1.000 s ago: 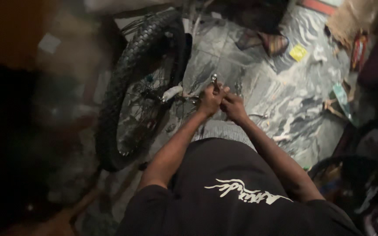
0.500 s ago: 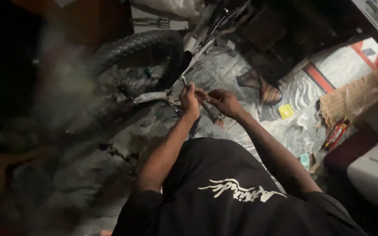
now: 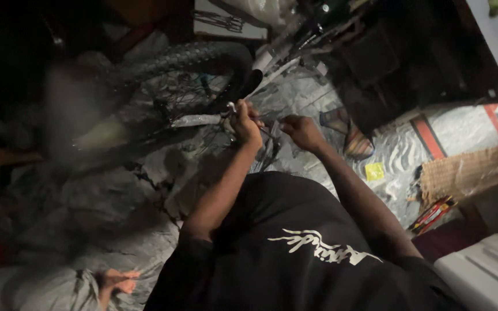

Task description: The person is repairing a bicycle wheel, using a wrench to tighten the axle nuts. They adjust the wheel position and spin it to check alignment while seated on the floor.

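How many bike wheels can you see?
1. The bike wheel lies on the grey sheet, up left of the left hand and right hand. Another may be hidden in the dark.

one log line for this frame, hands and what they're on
left hand: on small metal tool | right hand: beside it, grip unclear | bicycle wheel: lying on sheet

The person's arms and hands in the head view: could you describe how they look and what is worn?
Both arms are bare from short black sleeves down; the left hand and right hand wear no gloves. The black T-shirt carries a pale jagged design.
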